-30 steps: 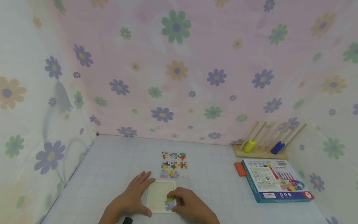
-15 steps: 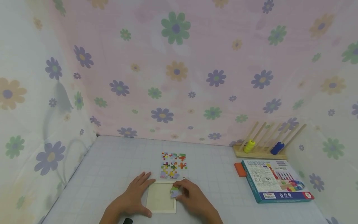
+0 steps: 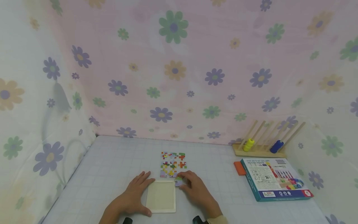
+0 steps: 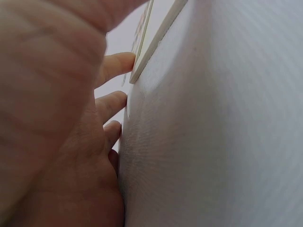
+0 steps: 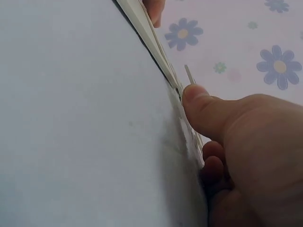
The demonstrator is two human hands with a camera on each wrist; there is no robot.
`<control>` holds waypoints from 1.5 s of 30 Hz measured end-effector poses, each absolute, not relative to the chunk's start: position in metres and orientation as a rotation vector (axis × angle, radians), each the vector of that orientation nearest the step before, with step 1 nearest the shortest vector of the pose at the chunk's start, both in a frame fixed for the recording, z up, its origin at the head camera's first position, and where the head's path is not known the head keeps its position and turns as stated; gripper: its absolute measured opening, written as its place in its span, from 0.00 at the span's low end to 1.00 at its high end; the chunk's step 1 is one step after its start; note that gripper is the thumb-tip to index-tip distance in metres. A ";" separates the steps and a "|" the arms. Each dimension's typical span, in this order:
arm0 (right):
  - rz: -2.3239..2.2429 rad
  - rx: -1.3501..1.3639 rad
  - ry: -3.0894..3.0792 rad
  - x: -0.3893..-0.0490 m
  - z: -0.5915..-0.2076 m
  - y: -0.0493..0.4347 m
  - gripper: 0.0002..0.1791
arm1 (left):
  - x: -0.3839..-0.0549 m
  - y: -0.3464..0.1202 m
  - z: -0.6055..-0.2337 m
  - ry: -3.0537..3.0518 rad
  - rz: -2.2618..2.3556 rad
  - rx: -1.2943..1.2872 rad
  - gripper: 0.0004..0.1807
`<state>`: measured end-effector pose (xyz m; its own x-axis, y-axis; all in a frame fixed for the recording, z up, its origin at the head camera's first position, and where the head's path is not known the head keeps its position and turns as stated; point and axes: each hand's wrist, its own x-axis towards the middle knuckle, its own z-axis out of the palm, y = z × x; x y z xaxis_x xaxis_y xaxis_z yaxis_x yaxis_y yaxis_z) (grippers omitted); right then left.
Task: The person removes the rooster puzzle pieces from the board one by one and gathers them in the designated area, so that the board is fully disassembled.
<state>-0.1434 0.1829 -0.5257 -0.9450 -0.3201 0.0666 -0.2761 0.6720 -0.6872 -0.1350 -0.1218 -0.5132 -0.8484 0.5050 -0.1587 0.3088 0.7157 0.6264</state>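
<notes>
A shallow cream puzzle tray [image 3: 160, 212] lies on the table with its inside bare. My left hand [image 3: 130, 196] rests along its left side, fingers spread and fairly straight; in the left wrist view a fingertip touches the tray's edge [image 4: 158, 40]. My right hand [image 3: 197, 192] pinches a green and lilac jigsaw piece [image 3: 178, 181] between thumb and fingers at the tray's upper right corner. In the right wrist view the piece [image 5: 189, 74] shows edge-on above the thumb. Just beyond the tray, several colourful jigsaw pieces [image 3: 172, 165] lie in rows.
At the back right stands a wooden peg rack [image 3: 258, 151] with yellow and blue beads. In front of it lies a boxed bead set [image 3: 275, 180], with an orange block [image 3: 239, 168] against its left side. Flowered cloth [image 3: 174, 93] walls the table at the back and sides.
My right hand has carried the jigsaw piece from over the tray's lower right, up and away to its upper right corner. My left hand has stayed in place.
</notes>
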 end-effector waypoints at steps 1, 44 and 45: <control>-1.137 -0.489 2.838 -0.145 -0.525 0.184 0.23 | -0.135 -0.122 -0.513 2.604 0.869 0.639 0.66; -1.103 -0.298 3.023 -0.156 -0.524 0.181 0.21 | -0.133 -0.124 -0.511 2.612 0.891 0.690 0.66; -1.100 -0.296 3.024 -0.156 -0.524 0.181 0.21 | -0.133 -0.124 -0.511 2.612 0.891 0.690 0.66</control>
